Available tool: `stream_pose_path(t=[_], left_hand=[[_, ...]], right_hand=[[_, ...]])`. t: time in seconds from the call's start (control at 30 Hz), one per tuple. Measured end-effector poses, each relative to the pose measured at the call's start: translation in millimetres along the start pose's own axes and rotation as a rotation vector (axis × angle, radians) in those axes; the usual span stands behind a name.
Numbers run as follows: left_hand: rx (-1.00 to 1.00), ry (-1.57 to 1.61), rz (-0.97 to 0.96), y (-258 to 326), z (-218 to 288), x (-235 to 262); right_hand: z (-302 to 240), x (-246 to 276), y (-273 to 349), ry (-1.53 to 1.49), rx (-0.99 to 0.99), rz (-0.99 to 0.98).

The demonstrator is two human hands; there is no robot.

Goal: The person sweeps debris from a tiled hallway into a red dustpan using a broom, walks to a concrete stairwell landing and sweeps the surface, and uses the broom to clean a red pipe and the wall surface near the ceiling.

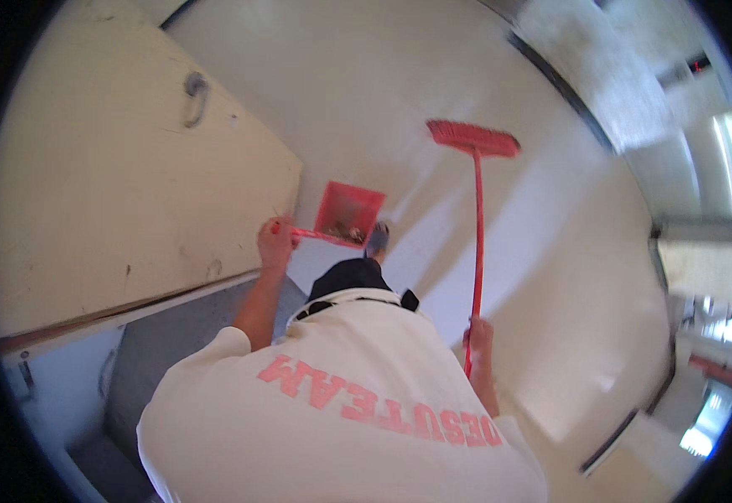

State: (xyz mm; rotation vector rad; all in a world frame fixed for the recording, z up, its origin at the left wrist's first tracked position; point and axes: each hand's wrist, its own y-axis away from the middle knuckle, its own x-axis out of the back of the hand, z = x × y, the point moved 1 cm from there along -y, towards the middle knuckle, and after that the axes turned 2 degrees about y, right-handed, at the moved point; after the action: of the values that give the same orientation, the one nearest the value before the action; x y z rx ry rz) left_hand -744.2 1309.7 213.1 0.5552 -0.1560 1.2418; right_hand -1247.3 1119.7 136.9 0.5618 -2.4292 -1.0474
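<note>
My left hand (275,243) is closed around the end of a red dustpan's handle. The dustpan (351,201) is held out in front of me, beside the door, with some brownish debris (351,233) lying in its near part. In my right hand (479,337) I grip the long red stick of a broom. Its red head (473,138) with dark bristles is farther ahead, to the right of the dustpan and apart from it. Whether the dustpan touches the floor I cannot tell.
A cream-coloured door (131,176) with a metal handle (196,99) stands close on my left. Pale floor (383,84) stretches ahead and to the right, up to walls with a dark skirting (560,88). My foot (378,240) is just next to the dustpan.
</note>
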Motion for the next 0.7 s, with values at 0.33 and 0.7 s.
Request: stream_pose_path(t=[0.33, 0.7], left_hand=[[-0.046, 0.057, 0.102, -123.1, 109.5, -70.0], [0.047, 0.05, 0.294, -284.1, 155.2, -125.8]], right_hand=[[-238.8, -66.6, -108.6, -0.035, 0.026, -0.115], [-407.9, -134.0, -281.6, 0.425, 0.539, -0.273]])
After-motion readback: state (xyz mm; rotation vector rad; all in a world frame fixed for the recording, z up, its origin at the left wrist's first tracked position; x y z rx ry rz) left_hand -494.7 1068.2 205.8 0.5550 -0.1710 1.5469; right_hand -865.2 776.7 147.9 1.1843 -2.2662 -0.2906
